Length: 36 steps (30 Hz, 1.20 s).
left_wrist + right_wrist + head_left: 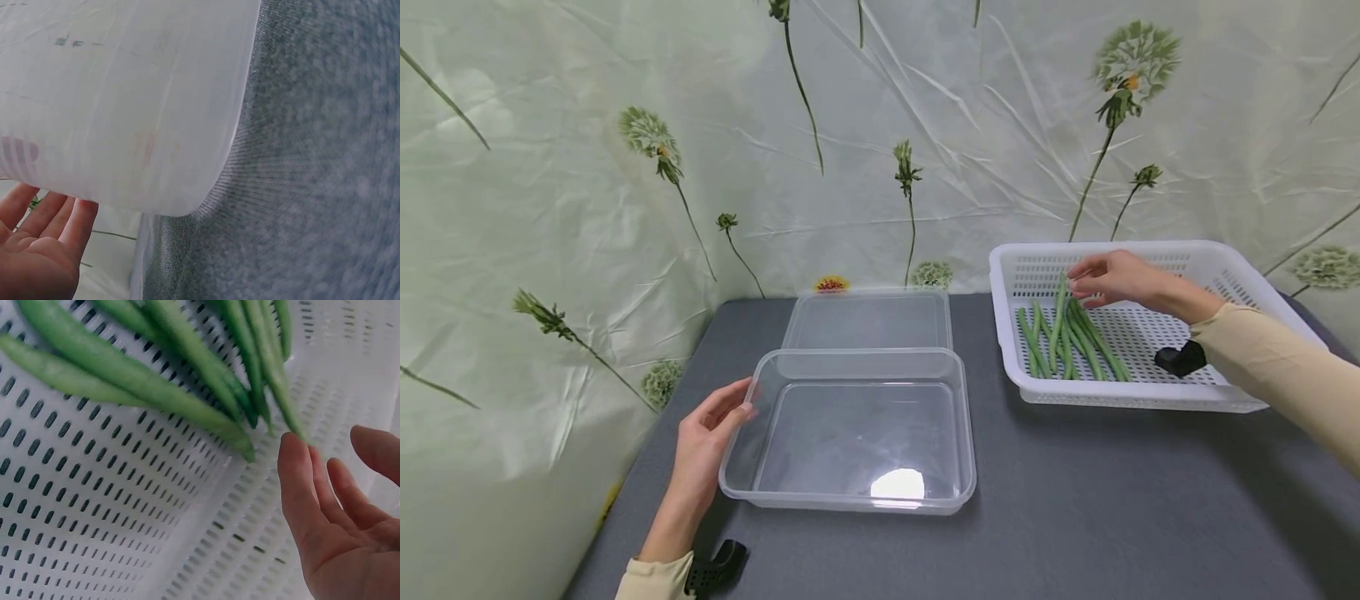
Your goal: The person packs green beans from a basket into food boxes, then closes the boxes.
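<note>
My left hand [703, 437] holds the left side of a clear rectangular plastic container [835, 502] by its rim, with the thumb showing through the plastic in the left wrist view and the other fingers [78, 219] on the outer side. Over a white perforated plastic basket [1142, 400] is my right hand [1123, 279], its thumb spread from the fingers [299, 478]. The fingertips are right at the tip of one green bean, and nothing shows between them and the thumb. Several green beans [1093, 342] lie in a loose bunch in the basket's left part.
Behind the container lies a flat clear plastic lid [871, 321]. Everything stands on a dark grey cloth-covered table [1075, 500]. A pale curtain [850, 208] printed with dandelions hangs close behind the table and along its left side.
</note>
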### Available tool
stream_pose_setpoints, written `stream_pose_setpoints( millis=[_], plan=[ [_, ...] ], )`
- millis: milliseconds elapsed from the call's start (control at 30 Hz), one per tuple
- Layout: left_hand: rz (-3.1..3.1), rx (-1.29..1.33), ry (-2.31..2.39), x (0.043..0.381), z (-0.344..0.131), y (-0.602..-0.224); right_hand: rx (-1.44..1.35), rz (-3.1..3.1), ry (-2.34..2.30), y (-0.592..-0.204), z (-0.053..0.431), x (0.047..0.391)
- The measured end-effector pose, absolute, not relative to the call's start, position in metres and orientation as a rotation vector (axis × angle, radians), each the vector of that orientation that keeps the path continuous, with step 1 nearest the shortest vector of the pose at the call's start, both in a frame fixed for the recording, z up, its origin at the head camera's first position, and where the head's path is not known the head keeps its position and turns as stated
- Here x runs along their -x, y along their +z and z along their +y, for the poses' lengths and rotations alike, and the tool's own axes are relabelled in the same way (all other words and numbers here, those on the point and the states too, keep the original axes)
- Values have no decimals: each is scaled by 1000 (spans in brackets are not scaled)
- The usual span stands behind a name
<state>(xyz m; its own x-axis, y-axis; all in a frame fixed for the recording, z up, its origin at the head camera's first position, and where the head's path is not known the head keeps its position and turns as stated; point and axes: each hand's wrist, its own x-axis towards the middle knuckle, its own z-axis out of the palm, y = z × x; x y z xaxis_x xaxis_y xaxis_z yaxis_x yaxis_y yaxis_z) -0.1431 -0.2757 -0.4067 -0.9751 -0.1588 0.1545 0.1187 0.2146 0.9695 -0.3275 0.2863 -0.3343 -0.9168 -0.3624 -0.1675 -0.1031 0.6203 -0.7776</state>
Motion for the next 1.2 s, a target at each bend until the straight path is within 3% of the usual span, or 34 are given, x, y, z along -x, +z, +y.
stream_pose_setpoints(
  millis=[633,1200],
  plan=[
    [-2275,-31,-1854,142,-276,-406,150,2070,-1491,-363,286,345],
    [-2286,-46,-1849,142,-275,-406,243,2199,-1328,-370,267,350]
  ],
)
